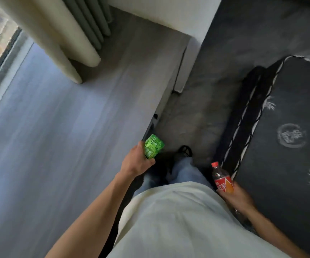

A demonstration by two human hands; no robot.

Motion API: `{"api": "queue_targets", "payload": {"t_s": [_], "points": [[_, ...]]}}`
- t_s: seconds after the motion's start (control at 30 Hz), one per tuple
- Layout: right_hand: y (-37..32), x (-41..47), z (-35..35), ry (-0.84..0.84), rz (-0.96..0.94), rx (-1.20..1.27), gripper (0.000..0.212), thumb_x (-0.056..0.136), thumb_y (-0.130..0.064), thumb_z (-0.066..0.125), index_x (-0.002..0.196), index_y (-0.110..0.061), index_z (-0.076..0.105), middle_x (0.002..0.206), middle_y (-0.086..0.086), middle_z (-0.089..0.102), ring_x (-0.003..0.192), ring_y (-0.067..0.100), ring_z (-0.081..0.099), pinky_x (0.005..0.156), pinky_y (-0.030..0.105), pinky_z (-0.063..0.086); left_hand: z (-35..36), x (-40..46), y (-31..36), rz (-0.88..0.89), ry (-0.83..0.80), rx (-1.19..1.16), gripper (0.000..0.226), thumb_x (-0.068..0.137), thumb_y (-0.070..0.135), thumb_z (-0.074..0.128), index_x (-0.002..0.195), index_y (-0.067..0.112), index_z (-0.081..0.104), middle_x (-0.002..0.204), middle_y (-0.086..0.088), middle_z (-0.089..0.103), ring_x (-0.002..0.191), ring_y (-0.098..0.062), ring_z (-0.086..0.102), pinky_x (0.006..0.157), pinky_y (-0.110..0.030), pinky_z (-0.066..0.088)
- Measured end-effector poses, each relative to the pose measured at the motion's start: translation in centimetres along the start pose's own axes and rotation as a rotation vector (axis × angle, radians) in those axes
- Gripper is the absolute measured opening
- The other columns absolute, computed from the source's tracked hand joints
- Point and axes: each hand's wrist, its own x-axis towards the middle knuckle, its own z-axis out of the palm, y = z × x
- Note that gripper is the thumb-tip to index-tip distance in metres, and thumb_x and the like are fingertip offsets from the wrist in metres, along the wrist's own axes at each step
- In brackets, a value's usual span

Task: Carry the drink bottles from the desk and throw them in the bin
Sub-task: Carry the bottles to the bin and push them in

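Green bottle (153, 147) is clamped in left grip (137, 162) beside desk (66, 127) edge; red bottle (222, 178) is clamped in right grip (238, 197).

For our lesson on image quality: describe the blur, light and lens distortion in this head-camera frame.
Head view: motion blur smears the right hand and the red-labelled bottle; the left hand and green bottle are sharper; daylight enters at the upper left by the pale curtain, leaving a bluish sheen on the grey floor; wide-angle distortion tilts and bends the edges.
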Motion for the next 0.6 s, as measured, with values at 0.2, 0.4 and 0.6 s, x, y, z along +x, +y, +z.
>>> {"api": "queue_targets", "payload": {"t_s": [0.2,0.4,0.6], "points": [[2.1,3.9,-4.8,0.037,0.064,0.218,0.058,0.079,-0.027,0.082,0.128,-0.008,0.058,0.115,0.017,0.068,0.097,0.031,0.064,0.083,0.034,0.049,1.9,4.0,5.9,-0.004,-0.079,0.179,0.067,0.064,0.053,0.067,0.118,0.022,0.041,0.102,-0.011,0.068,0.089,-0.036,0.065,0.07,-0.039,0.053],[-1.2,9.1,-11.4,0.088,0.005,0.317,0.043,0.074,-0.035,0.083,0.108,-0.017,0.063,0.096,0.008,0.071,0.082,0.023,0.067,0.07,0.031,0.051,2.3,6.9,8.0,-0.097,-0.115,0.257,0.068,0.064,0.057,0.067,0.118,0.023,0.043,0.103,-0.012,0.072,0.088,-0.036,0.068,0.065,-0.034,0.049],[-6.2,14.5,-18.3,0.113,-0.078,0.316,0.051,0.064,-0.061,0.075,0.101,-0.032,0.057,0.089,-0.006,0.069,0.081,0.015,0.066,0.073,0.033,0.052,0.8,10.5,10.7,-0.193,-0.164,0.279,0.073,0.069,0.051,0.075,0.127,0.021,0.044,0.108,-0.014,0.072,0.098,-0.039,0.068,0.071,-0.036,0.052]]}}
